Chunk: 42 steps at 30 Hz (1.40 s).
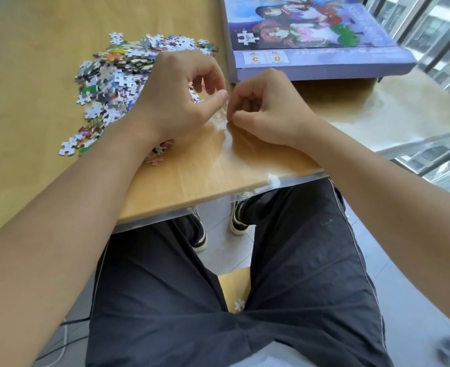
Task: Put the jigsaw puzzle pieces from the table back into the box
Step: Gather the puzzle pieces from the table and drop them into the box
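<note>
A heap of jigsaw pieces (118, 75) lies on the wooden table (192, 178), left of centre, with a few loose pieces (158, 152) under my left wrist. The purple puzzle box (311, 38) stands at the back right with its picture lid on. My left hand (181, 96) and my right hand (266, 109) meet in front of the box, fingers curled. Both pinch the top of a clear plastic bag (226, 136) that lies flat and shiny on the table. I cannot tell whether any pieces are in the bag.
The table's near edge (218, 200) runs just above my lap. One stray puzzle piece (239, 304) lies on the chair seat between my legs. Windows and a railing line the right side. A cable runs along the floor at lower left.
</note>
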### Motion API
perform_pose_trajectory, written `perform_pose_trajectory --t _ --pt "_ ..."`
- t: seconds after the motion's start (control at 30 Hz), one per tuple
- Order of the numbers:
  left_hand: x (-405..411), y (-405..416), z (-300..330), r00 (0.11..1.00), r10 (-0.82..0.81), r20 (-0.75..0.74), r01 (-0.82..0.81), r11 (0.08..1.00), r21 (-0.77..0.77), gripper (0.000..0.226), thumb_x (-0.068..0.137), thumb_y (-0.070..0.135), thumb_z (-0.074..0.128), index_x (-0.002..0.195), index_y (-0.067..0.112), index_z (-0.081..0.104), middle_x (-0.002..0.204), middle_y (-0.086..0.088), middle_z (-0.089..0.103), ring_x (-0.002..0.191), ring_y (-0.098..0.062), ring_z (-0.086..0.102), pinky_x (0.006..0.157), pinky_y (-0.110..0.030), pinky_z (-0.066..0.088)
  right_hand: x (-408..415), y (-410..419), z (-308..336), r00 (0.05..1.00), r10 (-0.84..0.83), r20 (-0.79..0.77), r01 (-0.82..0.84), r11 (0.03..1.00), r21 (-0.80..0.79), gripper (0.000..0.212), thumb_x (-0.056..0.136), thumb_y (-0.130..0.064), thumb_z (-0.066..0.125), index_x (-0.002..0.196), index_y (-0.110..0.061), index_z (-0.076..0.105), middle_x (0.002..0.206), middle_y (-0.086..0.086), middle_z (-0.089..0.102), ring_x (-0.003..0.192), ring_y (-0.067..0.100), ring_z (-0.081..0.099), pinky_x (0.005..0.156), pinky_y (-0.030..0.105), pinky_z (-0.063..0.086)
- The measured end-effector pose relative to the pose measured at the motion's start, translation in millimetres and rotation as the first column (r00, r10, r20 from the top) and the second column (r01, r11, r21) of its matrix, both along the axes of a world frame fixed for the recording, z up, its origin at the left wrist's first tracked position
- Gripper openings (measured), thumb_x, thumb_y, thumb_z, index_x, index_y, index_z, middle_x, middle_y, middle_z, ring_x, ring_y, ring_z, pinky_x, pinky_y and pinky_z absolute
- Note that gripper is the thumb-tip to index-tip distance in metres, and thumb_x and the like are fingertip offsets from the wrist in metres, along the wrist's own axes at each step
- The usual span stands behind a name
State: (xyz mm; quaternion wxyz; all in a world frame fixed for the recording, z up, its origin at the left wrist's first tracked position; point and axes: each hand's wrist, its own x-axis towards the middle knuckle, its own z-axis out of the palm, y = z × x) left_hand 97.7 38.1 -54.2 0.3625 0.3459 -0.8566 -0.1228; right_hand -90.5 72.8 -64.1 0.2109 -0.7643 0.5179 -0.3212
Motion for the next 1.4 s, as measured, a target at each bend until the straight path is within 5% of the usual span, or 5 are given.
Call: perform_pose_trajectory --t 0.67,0.87,0.97,1.13,1.4 --pt "33 46 19 0.983 -0.019 0.182 0.056 0.978 -0.201 0.011 0.081 0.021 0.062 0.085 0.013 0.070 0.082 0.001 0.064 0.077 -0.019 0.057 0.071 -0.034 0.048 32 64 21 0.959 0.281 0.021 -0.280 0.959 -0.038 0.013 0.073 -0.001 0.068 0.073 -0.013 0.071 0.059 -0.003 0.062 0.053 0.010 0.054 0.056 0.013 0.037" --pt "15 135 -31 0.941 -0.251 0.229 0.317 0.891 -0.324 0.009 0.083 0.009 0.065 0.074 0.008 0.069 0.069 -0.004 0.063 0.060 -0.024 0.057 0.050 -0.038 0.045 20 128 -56 0.795 0.509 -0.330 -0.412 0.852 0.323 0.005 0.083 -0.020 0.065 0.078 -0.019 0.065 0.073 -0.012 0.063 0.070 0.009 0.061 0.064 0.022 0.046" --pt "5 168 -101 0.841 -0.362 0.403 0.433 0.896 -0.099 0.011 0.082 0.009 0.062 0.071 0.012 0.062 0.067 -0.002 0.055 0.059 -0.022 0.050 0.046 -0.037 0.043 23 135 -138 0.724 0.538 -0.432 -0.212 0.770 0.602 0.012 0.096 -0.021 0.060 0.089 -0.011 0.059 0.083 -0.005 0.053 0.095 0.013 0.053 0.078 0.024 0.047" --pt "16 144 -175 0.777 -0.312 0.547 0.043 0.893 0.448 0.014 0.087 0.030 0.058 0.096 0.023 0.066 0.091 0.005 0.064 0.085 -0.023 0.062 0.072 -0.039 0.051 33 136 -221 0.666 0.587 -0.460 -0.072 0.665 0.744 0.032 0.075 -0.028 0.083 0.071 -0.024 0.052 0.074 -0.008 0.052 0.072 0.019 0.054 0.064 0.031 0.044" --pt "22 140 -202 0.812 -0.306 0.497 -0.004 0.849 0.528 0.009 0.083 0.034 0.063 0.091 0.030 0.065 0.080 0.017 0.053 0.078 -0.009 0.052 0.070 -0.028 0.042 52 148 -255 0.554 0.628 -0.546 -0.187 0.733 0.654 0.017 0.086 -0.013 0.068 0.101 -0.011 0.060 0.109 0.008 0.063 0.096 0.031 0.064 0.074 0.037 0.047"
